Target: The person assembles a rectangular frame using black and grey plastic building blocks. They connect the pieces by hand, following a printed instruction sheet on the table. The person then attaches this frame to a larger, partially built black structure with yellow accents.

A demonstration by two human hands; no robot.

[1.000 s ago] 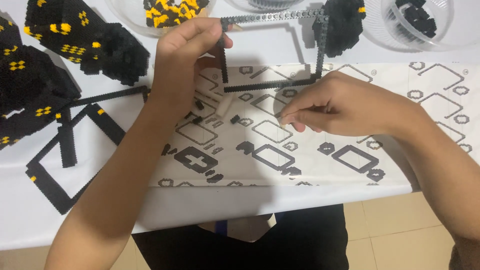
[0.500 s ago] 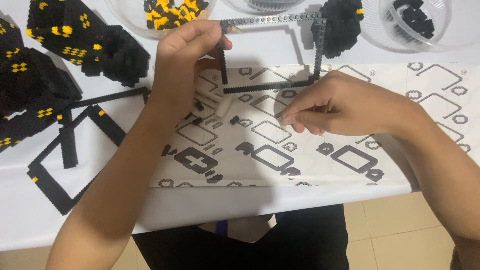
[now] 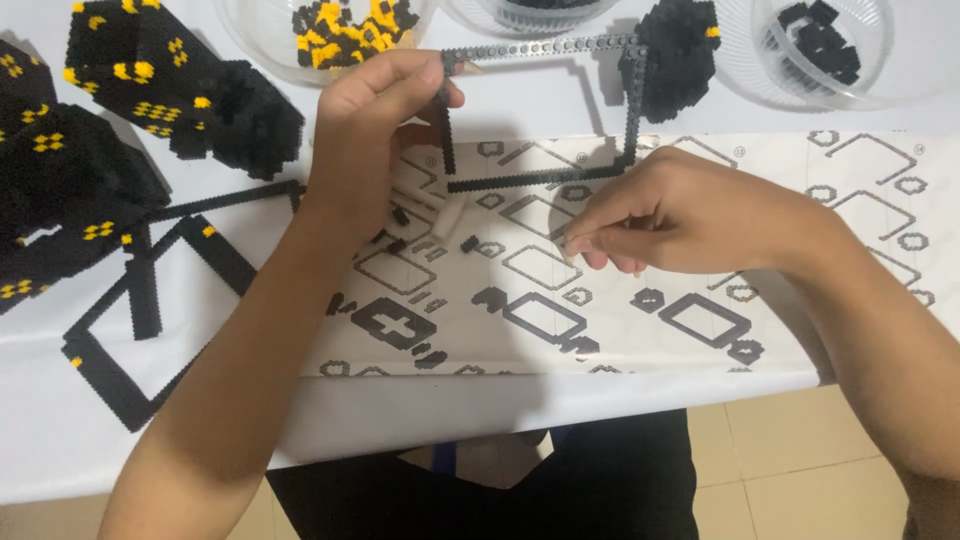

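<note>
**Frame held, small piece being picked up**

The left hand [image 3: 375, 130] pinches the top-left corner of a thin black brick frame [image 3: 540, 115] between thumb and fingertips, holding it tilted up above the instruction sheet [image 3: 600, 300]. The right hand [image 3: 680, 215] has its fingertips pressed together low over the sheet — whether a piece sits between them I cannot tell. Loose black pieces [image 3: 468, 243] lie just beside. This looks like the fitting stage — the next move calls for a steady frame and exact alignment. Bowls [image 3: 250, 25] and finished black-and-yellow blocks [image 3: 150, 80] stand beyond.
</note>
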